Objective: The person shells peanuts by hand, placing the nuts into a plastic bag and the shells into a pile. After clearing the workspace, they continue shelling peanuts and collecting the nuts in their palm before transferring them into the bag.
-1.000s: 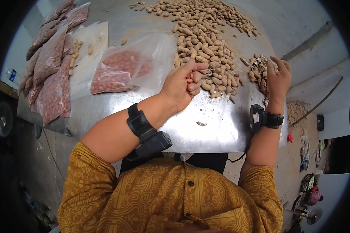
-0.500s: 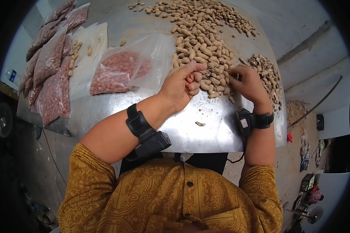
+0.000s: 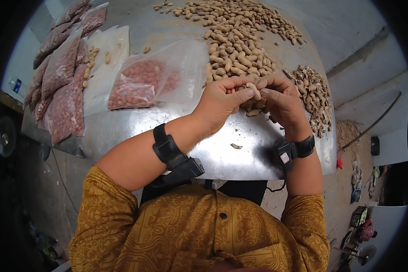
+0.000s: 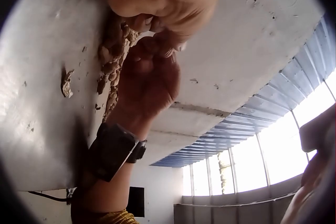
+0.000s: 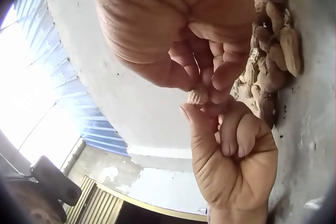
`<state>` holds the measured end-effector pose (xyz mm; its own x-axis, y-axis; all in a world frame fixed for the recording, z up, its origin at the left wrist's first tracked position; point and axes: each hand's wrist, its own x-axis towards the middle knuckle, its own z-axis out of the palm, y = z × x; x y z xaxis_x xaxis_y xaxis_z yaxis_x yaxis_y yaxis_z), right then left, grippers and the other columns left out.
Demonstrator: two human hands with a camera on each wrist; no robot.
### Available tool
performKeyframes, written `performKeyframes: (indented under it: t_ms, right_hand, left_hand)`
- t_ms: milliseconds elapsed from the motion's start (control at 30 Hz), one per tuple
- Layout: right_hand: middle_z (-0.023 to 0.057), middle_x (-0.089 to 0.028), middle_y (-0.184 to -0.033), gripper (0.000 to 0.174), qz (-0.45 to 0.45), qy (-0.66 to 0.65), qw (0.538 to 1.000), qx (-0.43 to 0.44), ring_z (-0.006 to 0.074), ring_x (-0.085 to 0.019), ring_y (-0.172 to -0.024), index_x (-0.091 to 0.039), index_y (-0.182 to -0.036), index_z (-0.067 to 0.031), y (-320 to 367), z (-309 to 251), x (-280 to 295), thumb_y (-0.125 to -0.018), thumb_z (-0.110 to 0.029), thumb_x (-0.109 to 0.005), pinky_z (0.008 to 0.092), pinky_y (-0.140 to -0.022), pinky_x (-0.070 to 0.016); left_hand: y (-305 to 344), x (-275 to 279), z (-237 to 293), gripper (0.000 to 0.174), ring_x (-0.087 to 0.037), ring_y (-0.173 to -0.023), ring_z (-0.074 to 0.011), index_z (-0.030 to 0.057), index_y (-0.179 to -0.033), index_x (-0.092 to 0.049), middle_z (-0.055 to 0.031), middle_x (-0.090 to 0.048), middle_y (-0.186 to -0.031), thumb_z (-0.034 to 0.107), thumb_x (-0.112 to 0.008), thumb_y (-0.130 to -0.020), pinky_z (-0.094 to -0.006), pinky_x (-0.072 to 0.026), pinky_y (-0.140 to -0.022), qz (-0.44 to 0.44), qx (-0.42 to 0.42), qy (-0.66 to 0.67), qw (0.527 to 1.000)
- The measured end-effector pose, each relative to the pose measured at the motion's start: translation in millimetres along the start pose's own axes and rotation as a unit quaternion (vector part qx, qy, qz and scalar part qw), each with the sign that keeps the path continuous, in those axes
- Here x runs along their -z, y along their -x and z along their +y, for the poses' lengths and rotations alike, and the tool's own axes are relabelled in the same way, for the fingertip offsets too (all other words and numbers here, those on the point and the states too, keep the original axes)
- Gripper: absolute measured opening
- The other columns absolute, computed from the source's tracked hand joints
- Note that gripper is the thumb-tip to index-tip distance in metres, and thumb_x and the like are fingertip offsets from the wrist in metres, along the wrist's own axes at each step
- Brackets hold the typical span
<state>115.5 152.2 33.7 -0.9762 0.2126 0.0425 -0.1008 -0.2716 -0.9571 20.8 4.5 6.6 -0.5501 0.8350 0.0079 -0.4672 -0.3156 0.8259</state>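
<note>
Over the near edge of the unshelled heap, both hands meet at one peanut (image 3: pixel 254 90) in its shell. My left hand (image 3: pixel 218 102) pinches it between thumb and forefinger, and something reddish shows inside its curled fingers. From the other side my right hand (image 3: pixel 288 103) grips the same peanut with thumb and fingertips. In the right wrist view the end of the shell pokes out between the two thumbs. The left wrist view shows the hands fingertip to fingertip, with the peanut hidden. Behind them spreads the heap of unshelled peanuts (image 3: pixel 240 50).
A pile of broken shells (image 3: pixel 315 93) lies on the right of the metal table (image 3: pixel 177 136). To the left is an open clear bag (image 3: pixel 136 86) of reddish kernels, then several filled bags (image 3: pixel 61 68) stacked together. One shell scrap (image 3: pixel 236 146) lies near the front edge.
My right hand has come left from the shell pile, past the heap's edge, to my left hand. A peanut is now between them; the left thumb and forefinger have taken hold of it.
</note>
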Motion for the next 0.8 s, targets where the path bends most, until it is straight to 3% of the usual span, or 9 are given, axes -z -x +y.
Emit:
performKeyframes:
  t_ms: [100, 200, 300, 500, 600, 800]
  right_hand:
    - [0.0057, -0.062, -0.081, 0.015, 0.014, -0.022, 1.000, 0.010, 0.0109, -0.059, -0.068, -0.059, -0.091, 0.0011, -2, 9, -3, -0.079, -0.007, -0.064, 0.0196, -0.060, -0.0481]
    - [0.0039, -0.062, -0.080, 0.015, -0.004, 0.080, 0.997, -0.006, 0.0093, -0.058, -0.066, -0.060, -0.093, 0.0003, -2, 6, -5, -0.081, -0.010, -0.063, 0.0191, -0.059, -0.0479]
    - [0.0012, -0.061, -0.076, 0.015, 0.033, 0.171, 0.984, -0.035, 0.0070, -0.056, -0.065, -0.061, -0.094, -0.0016, 1, 1, -16, -0.085, -0.013, -0.060, 0.0180, -0.059, -0.0472]
    - [-0.0015, -0.056, -0.069, 0.014, 0.071, 0.260, 0.960, 0.073, 0.0031, -0.050, -0.058, -0.060, -0.094, -0.0015, 2, 13, -30, -0.089, -0.013, -0.053, 0.0162, -0.050, -0.0394]
    - [-0.0017, -0.055, -0.068, 0.014, 0.072, 0.258, 0.961, 0.074, 0.0028, -0.047, -0.054, -0.060, -0.092, -0.0004, 4, 14, -33, -0.089, -0.011, -0.052, 0.0170, -0.047, -0.0361]
    - [-0.0015, -0.055, -0.067, 0.016, 0.109, 0.241, 0.962, 0.062, 0.0035, -0.047, -0.052, -0.062, -0.087, 0.0005, 5, 15, -40, -0.088, -0.012, -0.053, 0.0175, -0.047, -0.0365]
  left_hand:
    - [1, 2, -1, 0.026, -0.045, -0.057, -0.0022, 0.0000, -0.106, -0.060, -0.0015, -0.060, -0.082, 0.011, -0.063, -0.083, -0.0149, -0.0349, -0.048, -0.007, -0.050, -0.084, 0.995]
    - [-2, 6, -5, 0.025, -0.049, -0.063, -0.0035, -0.0006, -0.105, -0.061, -0.0008, -0.060, -0.083, 0.011, -0.063, -0.083, -0.0156, -0.0404, -0.056, 0.008, -0.111, -0.137, 0.984]
    - [1, 4, 1, 0.025, -0.050, -0.066, -0.0043, -0.0020, -0.105, -0.061, -0.0003, -0.060, -0.083, 0.011, -0.062, -0.083, -0.0167, -0.0423, -0.062, 0.004, -0.123, -0.144, 0.982]
    - [3, 2, 7, 0.023, -0.050, -0.067, -0.0037, -0.0025, -0.101, -0.061, 0.0005, -0.059, -0.077, 0.013, -0.062, -0.084, -0.0175, -0.0424, -0.062, 0.017, -0.122, -0.156, 0.980]
    - [1, 4, 2, 0.019, -0.050, -0.068, -0.0035, -0.0017, -0.096, -0.061, 0.0004, -0.059, -0.076, 0.013, -0.061, -0.084, -0.0177, -0.0423, -0.062, 0.054, -0.151, -0.235, 0.959]
    - [-5, 8, -1, 0.014, -0.053, -0.063, -0.0049, -0.0016, -0.089, -0.060, -0.0019, -0.060, -0.072, 0.011, -0.063, -0.083, -0.0198, -0.0440, -0.055, 0.054, -0.199, -0.255, 0.945]
